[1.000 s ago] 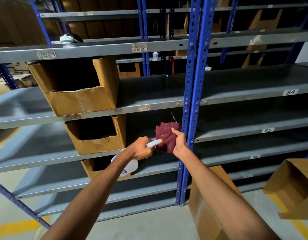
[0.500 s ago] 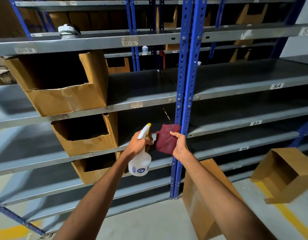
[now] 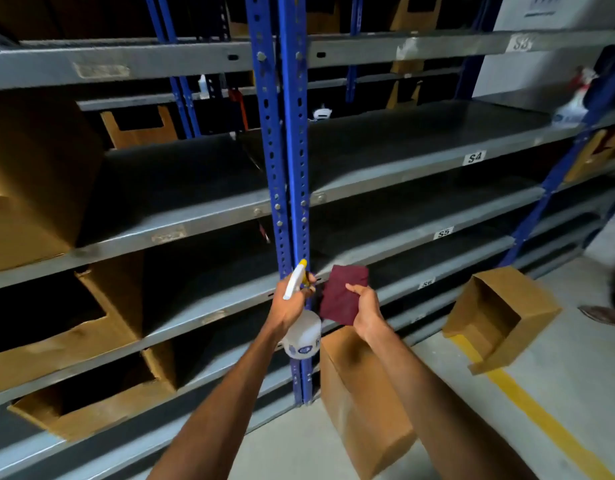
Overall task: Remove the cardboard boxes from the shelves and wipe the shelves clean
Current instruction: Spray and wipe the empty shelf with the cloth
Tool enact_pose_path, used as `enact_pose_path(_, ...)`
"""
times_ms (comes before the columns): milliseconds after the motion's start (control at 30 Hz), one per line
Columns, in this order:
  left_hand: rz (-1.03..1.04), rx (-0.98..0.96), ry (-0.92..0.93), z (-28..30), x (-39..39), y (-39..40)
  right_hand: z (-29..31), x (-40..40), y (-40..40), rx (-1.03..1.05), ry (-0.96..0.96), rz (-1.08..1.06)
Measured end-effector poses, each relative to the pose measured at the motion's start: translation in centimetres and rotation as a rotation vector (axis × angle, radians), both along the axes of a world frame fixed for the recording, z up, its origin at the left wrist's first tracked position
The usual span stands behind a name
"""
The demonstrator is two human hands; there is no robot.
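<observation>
My left hand (image 3: 290, 304) grips a white spray bottle (image 3: 304, 336) with a yellow nozzle, held upright in front of the blue upright post (image 3: 288, 161). Just to its right, my right hand (image 3: 366, 311) pinches a maroon cloth (image 3: 342, 294). Both are held in front of the grey shelf labelled S6 (image 3: 427, 283). Three open cardboard boxes sit on the left shelves: an upper one (image 3: 29, 181), a middle one (image 3: 91, 320) and a lower one (image 3: 98, 407). The shelves S4 (image 3: 403, 143) and S5 (image 3: 420, 216) on the right are bare.
Two cardboard boxes stand on the floor: a tall one (image 3: 361, 407) under my right arm and an open one (image 3: 500, 317) lying at the right. A yellow floor line (image 3: 541, 417) runs past it. Another spray bottle (image 3: 572, 102) sits on the far right shelf.
The view has swung right, so the boxes slid leftward. The spray bottle went from tipped sideways to upright, and both hands with the cloth stayed close together.
</observation>
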State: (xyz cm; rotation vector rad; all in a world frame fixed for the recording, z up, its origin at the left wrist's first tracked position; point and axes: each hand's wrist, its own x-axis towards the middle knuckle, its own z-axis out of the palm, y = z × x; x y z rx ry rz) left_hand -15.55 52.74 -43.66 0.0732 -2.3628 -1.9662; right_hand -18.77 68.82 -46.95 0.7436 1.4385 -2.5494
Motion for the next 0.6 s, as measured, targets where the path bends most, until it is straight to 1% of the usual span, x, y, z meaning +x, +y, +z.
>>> enact_pose_path(167, 0.167, 0.101, 0.029, 0.1, -10.1, 6.3, 0.4, -8.0, 5.5, 0.036, -0.016, 0.003)
enact_pose_path(300, 0.285, 0.070, 0.010, -1.2, -16.8, 8.8, -0.3, -12.9, 6.9, 0.047, -0.055, 0.037)
enact_pose_path(467, 0.410, 0.002, 0.010, -2.0, -21.9, 10.0, -2.0, -16.9, 6.2, 0.071, -0.081, 0.130)
enact_pose_path(600, 0.469, -0.012, -0.085, -3.4, -24.2, 10.1, -3.3, -19.3, 5.3, 0.065, -0.094, 0.147)
